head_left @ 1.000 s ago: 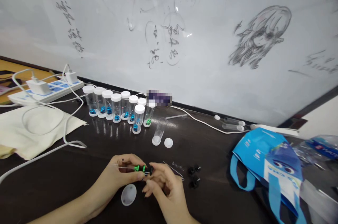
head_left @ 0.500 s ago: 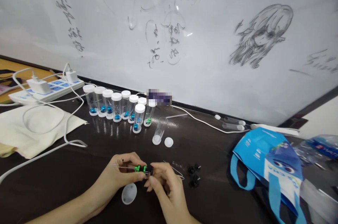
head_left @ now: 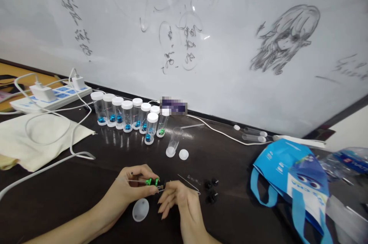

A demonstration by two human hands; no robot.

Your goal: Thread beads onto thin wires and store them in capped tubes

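My left hand (head_left: pixel 135 184) is closed, pinching a small green and black cylindrical piece (head_left: pixel 152 182) between thumb and fingertips. A thin pale rod or wire runs from it back across the palm. At its black right end, my right hand (head_left: pixel 184 200) has its fingertips against the piece, the lower fingers fanned apart; the exact contact is partly hidden. Under the hands lies a white translucent oval dish or lid (head_left: pixel 140 210). To the right are a thin bent wire (head_left: pixel 189 184) and several small black knob-like parts (head_left: pixel 212 190).
Clear tubes with white caps (head_left: pixel 127 117), several holding blue parts, one green, stand at the back left. An open clear tube (head_left: pixel 174 142) lies near a white cap (head_left: pixel 183 154). A blue bag (head_left: pixel 290 175) is at right; a power strip (head_left: pixel 57 94) and cream cloth (head_left: pixel 43 140) at left.
My right hand has turned at the wrist around the piece's black end, its lower fingers now more spread. The left hand keeps its grip almost in place.
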